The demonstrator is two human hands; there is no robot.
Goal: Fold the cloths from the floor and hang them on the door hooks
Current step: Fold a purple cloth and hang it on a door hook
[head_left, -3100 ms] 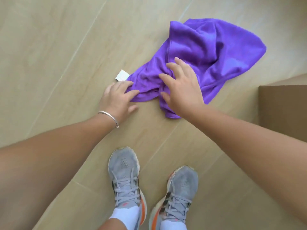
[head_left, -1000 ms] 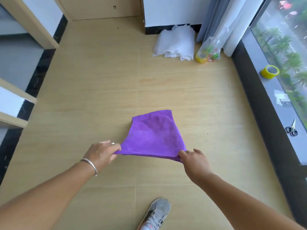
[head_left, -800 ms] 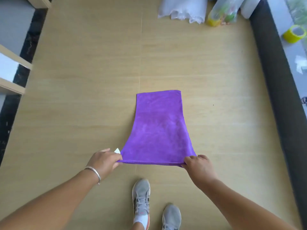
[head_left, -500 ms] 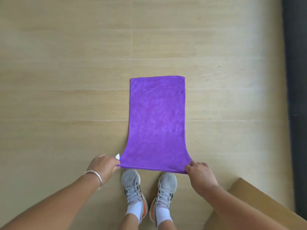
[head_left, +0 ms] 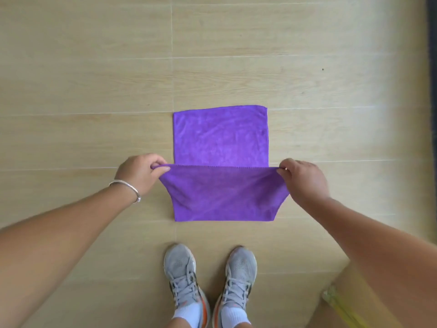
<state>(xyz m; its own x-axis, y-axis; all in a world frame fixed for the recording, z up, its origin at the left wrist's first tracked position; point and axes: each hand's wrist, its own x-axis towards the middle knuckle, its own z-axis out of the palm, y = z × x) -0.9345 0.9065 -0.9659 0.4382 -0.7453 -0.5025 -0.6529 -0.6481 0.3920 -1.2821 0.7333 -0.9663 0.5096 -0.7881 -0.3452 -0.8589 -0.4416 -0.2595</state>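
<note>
Wood floor (grey shoes near) bears purple cloth, both hands' grip pinching corners.

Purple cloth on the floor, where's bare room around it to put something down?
Bare floor lies beyond the purple cloth and to its left and right. Crowded: between its near fold and the grey shoes, and where left hand and right hand pinch the corners.

Between my hands the purple cloth was soft, matt terry. My left wrist wore a glossy metal bangle. Beneath lay smooth, wood-look floor with a faint sheen.
</note>
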